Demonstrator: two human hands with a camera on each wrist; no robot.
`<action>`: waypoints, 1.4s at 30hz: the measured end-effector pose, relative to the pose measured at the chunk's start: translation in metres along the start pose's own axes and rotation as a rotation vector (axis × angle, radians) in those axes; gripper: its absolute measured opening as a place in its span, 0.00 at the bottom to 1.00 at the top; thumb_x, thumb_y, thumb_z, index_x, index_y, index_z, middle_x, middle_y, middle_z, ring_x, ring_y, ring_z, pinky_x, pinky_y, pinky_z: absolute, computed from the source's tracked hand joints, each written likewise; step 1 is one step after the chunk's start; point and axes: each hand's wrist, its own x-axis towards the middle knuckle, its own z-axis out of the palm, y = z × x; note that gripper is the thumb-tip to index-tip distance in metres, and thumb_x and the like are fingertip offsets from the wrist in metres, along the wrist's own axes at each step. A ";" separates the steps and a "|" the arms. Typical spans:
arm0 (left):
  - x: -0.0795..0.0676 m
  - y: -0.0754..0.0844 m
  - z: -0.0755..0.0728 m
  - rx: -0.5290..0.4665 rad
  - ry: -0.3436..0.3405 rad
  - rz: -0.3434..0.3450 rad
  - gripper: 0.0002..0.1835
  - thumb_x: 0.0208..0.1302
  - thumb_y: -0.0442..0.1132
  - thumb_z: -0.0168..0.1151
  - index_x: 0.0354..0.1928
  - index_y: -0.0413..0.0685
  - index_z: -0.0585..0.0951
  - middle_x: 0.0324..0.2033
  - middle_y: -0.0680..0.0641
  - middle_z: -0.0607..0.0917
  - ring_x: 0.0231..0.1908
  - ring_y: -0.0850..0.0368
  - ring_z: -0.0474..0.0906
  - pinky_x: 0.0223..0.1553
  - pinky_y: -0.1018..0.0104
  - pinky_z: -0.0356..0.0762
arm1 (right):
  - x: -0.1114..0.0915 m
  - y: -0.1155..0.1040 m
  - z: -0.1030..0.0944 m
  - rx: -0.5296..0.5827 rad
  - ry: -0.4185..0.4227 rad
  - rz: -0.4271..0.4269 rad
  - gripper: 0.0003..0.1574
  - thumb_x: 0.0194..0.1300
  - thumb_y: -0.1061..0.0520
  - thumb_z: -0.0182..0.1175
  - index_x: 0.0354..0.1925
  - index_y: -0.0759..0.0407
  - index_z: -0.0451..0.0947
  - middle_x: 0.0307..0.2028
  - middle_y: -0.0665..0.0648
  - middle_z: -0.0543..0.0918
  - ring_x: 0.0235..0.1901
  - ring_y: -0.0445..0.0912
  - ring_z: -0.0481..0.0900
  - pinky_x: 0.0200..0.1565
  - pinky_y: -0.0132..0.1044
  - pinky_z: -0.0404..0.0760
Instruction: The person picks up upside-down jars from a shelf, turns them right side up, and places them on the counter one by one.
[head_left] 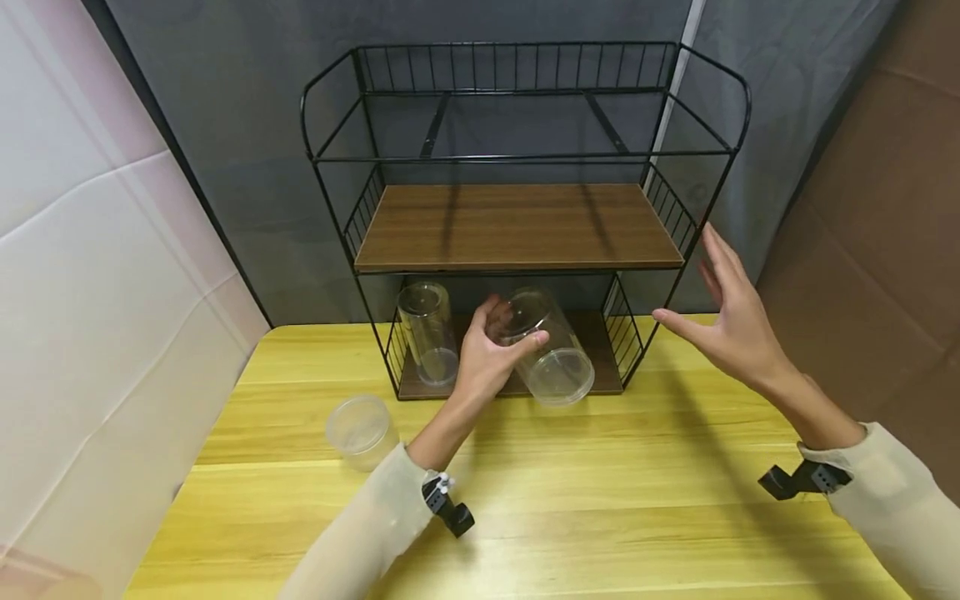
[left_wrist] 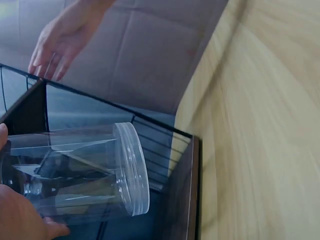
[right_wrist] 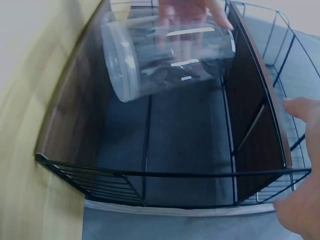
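My left hand (head_left: 491, 350) grips a clear plastic jar (head_left: 551, 354) near its closed end, thumb on the near side and fingers around the far side. The jar tilts in front of the lower shelf (head_left: 600, 333), its ridged lid end (left_wrist: 132, 170) pointing down toward me. Another clear jar (head_left: 427, 333) stands on the left part of that shelf. By the rack's right upright my right hand (head_left: 738, 325) is spread, thumb apart from the fingers, holding nothing. In the right wrist view the right hand (right_wrist: 305, 170) shows beside the rack's side frame.
The black wire rack (head_left: 517, 157) has a bare wooden middle shelf (head_left: 517, 221) and an open-framed top. A short clear container (head_left: 362, 433) sits on the yellow wood-grain table (head_left: 600, 500) beside my left forearm. Grey cloth (head_left: 225, 167) hangs behind; a brown panel (head_left: 877, 250) stands at right.
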 end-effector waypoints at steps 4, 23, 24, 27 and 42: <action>-0.007 0.004 0.002 -0.119 -0.001 -0.021 0.52 0.60 0.35 0.78 0.81 0.40 0.58 0.74 0.40 0.73 0.74 0.43 0.69 0.74 0.52 0.72 | -0.019 -0.004 0.002 -0.094 0.061 -0.137 0.67 0.62 0.48 0.79 0.86 0.52 0.49 0.85 0.54 0.50 0.82 0.52 0.51 0.78 0.28 0.56; -0.043 0.025 0.013 -0.642 -0.048 -0.097 0.44 0.72 0.33 0.67 0.82 0.36 0.54 0.78 0.33 0.62 0.76 0.42 0.63 0.77 0.48 0.65 | -0.071 -0.001 0.059 0.054 -0.136 -0.187 0.78 0.43 0.60 0.87 0.84 0.62 0.52 0.81 0.65 0.59 0.81 0.47 0.56 0.79 0.30 0.56; -0.044 0.026 0.013 -0.664 -0.054 -0.087 0.45 0.72 0.34 0.68 0.82 0.35 0.53 0.78 0.33 0.61 0.77 0.41 0.62 0.77 0.46 0.64 | -0.072 0.000 0.063 0.099 -0.136 -0.176 0.79 0.41 0.66 0.86 0.84 0.62 0.52 0.80 0.67 0.59 0.81 0.47 0.57 0.79 0.30 0.58; -0.048 0.028 0.014 -0.710 -0.071 -0.048 0.52 0.68 0.43 0.76 0.82 0.35 0.53 0.78 0.32 0.61 0.77 0.41 0.62 0.76 0.46 0.65 | -0.074 0.001 0.073 0.290 -0.126 -0.141 0.82 0.37 0.79 0.81 0.84 0.64 0.49 0.79 0.71 0.58 0.80 0.47 0.59 0.77 0.33 0.63; -0.052 0.028 0.014 -0.761 -0.107 0.011 0.70 0.48 0.60 0.84 0.81 0.35 0.51 0.76 0.33 0.64 0.77 0.40 0.62 0.77 0.45 0.66 | -0.073 -0.005 0.096 0.786 -0.050 -0.158 0.71 0.47 0.82 0.69 0.82 0.70 0.43 0.75 0.69 0.63 0.73 0.55 0.70 0.69 0.44 0.78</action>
